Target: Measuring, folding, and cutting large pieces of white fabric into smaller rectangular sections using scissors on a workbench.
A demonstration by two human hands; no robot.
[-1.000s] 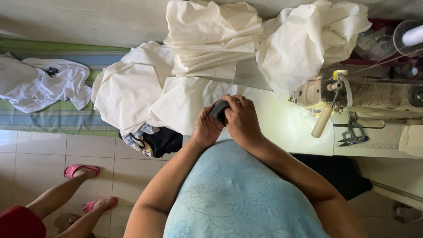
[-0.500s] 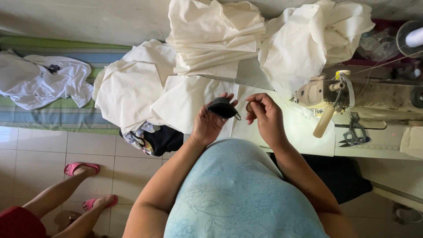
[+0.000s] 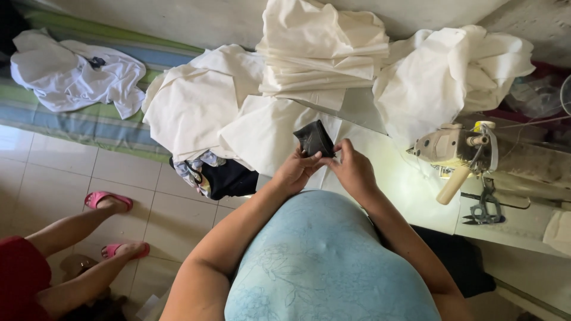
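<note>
A small black fabric piece (image 3: 314, 139) is held up over the worktop (image 3: 404, 184) in the left hand (image 3: 295, 170), its grip closed on the lower edge, while the right hand (image 3: 352, 168) appears pinched at its corner; nothing is yet under the sewing machine (image 3: 461, 148). Folded cream cloth (image 3: 318, 53) is stacked behind, scissors (image 3: 485, 209) lie rightward, and another person's feet in pink sandals (image 3: 107, 199) rest on the floor.

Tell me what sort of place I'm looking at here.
Probably a small home sewing workshop. A sewing machine sits on the lit table, stacks of cream cloth lie beside it, and scissors rest nearby. Both hands, left hand and right hand, hold a small dark fabric piece.
</note>
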